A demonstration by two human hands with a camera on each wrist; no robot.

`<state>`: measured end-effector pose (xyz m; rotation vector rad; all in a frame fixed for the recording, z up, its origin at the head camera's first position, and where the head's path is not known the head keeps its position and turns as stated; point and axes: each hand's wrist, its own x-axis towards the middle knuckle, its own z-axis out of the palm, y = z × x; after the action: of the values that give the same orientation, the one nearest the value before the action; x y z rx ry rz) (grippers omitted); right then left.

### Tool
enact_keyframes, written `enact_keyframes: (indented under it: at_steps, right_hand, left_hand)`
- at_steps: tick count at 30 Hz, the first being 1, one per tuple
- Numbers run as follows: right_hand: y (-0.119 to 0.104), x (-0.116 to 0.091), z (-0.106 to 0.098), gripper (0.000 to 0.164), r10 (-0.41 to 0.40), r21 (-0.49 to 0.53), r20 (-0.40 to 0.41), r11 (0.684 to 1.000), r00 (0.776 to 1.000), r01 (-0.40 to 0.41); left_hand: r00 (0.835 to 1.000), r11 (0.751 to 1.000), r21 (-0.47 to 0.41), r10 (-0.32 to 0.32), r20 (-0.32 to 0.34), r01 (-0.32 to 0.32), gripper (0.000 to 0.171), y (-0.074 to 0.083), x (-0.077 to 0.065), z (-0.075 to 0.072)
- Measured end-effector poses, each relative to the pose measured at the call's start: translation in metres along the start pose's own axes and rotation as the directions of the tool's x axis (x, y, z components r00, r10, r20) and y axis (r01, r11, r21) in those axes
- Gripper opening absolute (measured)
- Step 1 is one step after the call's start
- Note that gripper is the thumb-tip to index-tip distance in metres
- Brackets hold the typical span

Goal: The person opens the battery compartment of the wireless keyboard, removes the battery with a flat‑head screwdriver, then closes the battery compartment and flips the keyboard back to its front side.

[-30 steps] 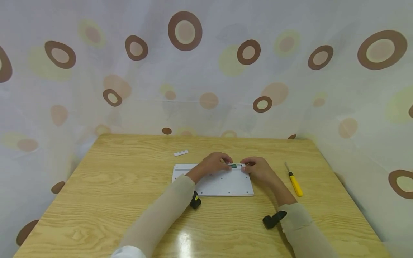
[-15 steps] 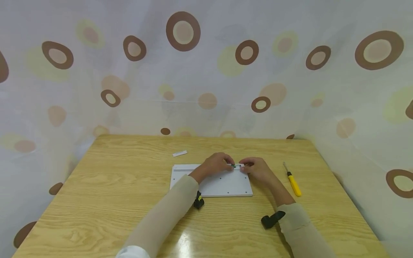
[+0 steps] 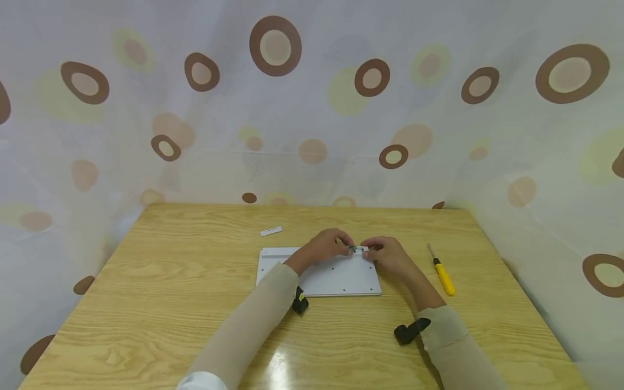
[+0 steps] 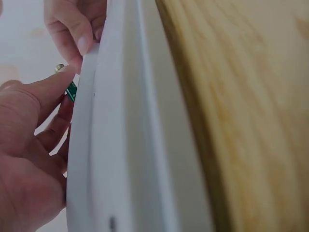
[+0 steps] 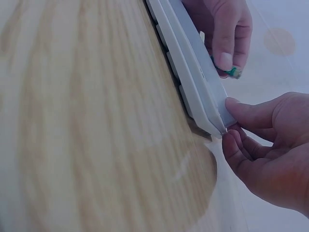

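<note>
A white keyboard (image 3: 336, 279) lies face down on the table, small dark screw holes dotting its back; the edges of its keys show underneath in the right wrist view. My left hand (image 3: 327, 246) pinches a small green circuit board (image 5: 231, 72) between thumb and fingers, at the keyboard's far edge. A metal end (image 4: 59, 67) sticks out from the board in the left wrist view. My right hand (image 5: 275, 140) grips the keyboard's far right corner with thumb and fingertips, just right of the open slot in its raised far strip.
A screwdriver (image 3: 443, 277) with a yellow handle lies right of the keyboard. Beyond the keyboard's left part lies a small white strip (image 3: 271, 231). The wooden table (image 3: 146, 281) ends at a patterned sheet (image 3: 312, 108) behind and at both sides.
My left hand has shifted slightly right, and the green board has turned from lying along the slot to a tilted position at the fingertips. My right hand keeps its hold on the corner.
</note>
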<state>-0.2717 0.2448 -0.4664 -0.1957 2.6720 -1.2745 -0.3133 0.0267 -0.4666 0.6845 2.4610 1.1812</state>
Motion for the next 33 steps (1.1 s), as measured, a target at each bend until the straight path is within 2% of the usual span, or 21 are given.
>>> enact_keyframes:
  at_steps: [5, 12, 19, 27, 33]
  right_hand:
    - [0.000, 0.000, 0.000, 0.032, 0.003, -0.009, -0.001, 1.000, 1.000, -0.003]
    - [0.001, -0.001, 0.000, 0.033, 0.008, -0.011, -0.003, 1.000, 1.000, -0.008]
    - [0.001, 0.000, 0.001, 0.032, 0.006, -0.023, -0.007, 1.000, 1.000, -0.007]
    - [0.001, 0.000, 0.002, 0.031, 0.011, -0.030, -0.005, 1.000, 1.000, -0.011]
    - [0.000, 0.000, 0.002, 0.031, 0.011, -0.034, -0.009, 0.999, 1.000, -0.011]
  left_hand:
    - [0.999, 0.998, -0.055, 0.039, -0.029, -0.041, 0.020, 0.002, -0.004, -0.002]
    - [0.997, 0.994, -0.098, 0.051, -0.058, -0.057, 0.017, 0.005, -0.008, -0.005]
    - [0.996, 0.986, -0.150, 0.071, -0.059, -0.079, 0.019, -0.003, -0.010, -0.008]
    - [0.995, 0.996, -0.065, 0.060, -0.078, -0.066, 0.032, -0.011, -0.020, -0.017]
    - [0.995, 0.996, -0.058, 0.063, -0.082, -0.068, 0.033, -0.011, -0.026, -0.023]
